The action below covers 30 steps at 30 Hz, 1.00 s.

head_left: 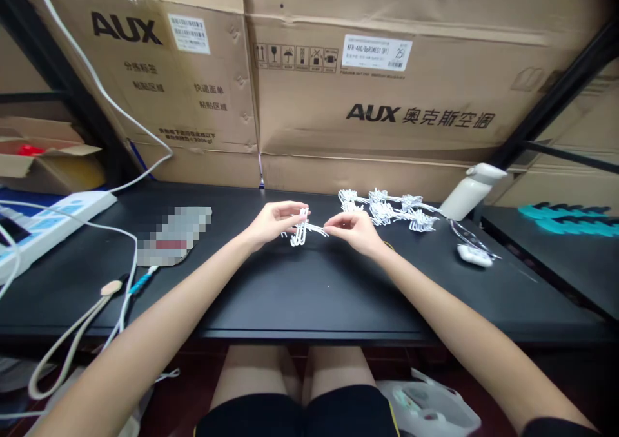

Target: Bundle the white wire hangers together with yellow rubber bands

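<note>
Over the middle of the black desk, my left hand (pixel 276 223) pinches a bundle of thin white hook-ended strands (pixel 300 233) between thumb and fingers. From the right, my right hand (pixel 356 231) has its thumb and fingertips closed on the thin ends that stick out of this bundle. Whether the strands are wire or plastic is too small to tell. Behind my right hand lie several similar white bundles (pixel 382 210), set in two rows; my hand hides part of the nearer row.
On the desk (pixel 290 295) are a blurred-out phone-like object (pixel 176 237) with a cable, a white power strip (pixel 62 221), a white bottle (pixel 471 191), glasses (pixel 467 234) and a small white case (pixel 474 255). Large cardboard boxes (pixel 300 121) stand behind. A plastic bag (pixel 435 401) is below.
</note>
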Each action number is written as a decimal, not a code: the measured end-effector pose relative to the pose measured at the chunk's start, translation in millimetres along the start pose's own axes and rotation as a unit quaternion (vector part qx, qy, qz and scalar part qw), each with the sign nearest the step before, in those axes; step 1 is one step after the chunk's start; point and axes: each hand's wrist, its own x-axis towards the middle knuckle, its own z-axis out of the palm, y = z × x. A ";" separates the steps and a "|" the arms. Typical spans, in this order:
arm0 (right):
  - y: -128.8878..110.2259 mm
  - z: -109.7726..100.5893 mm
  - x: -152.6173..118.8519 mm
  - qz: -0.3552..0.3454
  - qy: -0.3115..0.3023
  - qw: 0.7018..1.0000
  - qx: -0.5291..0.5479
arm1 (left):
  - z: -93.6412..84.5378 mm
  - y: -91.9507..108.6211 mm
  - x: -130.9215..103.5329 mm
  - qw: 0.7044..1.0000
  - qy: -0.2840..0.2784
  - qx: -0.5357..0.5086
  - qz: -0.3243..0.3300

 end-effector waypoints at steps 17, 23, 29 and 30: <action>-0.7 -3.1 0.5 0.019 -0.008 0.999 0.033 | 1.5 -2.6 0.4 1.000 0.007 -0.010 0.014; 2.1 4.1 -0.9 0.044 -0.013 0.995 0.086 | 0.7 -3.5 0.8 1.000 0.013 -0.007 0.008; 2.6 8.0 -1.0 0.041 -0.015 0.992 0.118 | -0.6 -0.4 0.5 1.000 0.012 -0.004 -0.003; 2.3 8.1 -0.9 0.042 -0.015 0.992 0.120 | -0.7 -0.1 0.5 1.000 0.011 -0.006 -0.004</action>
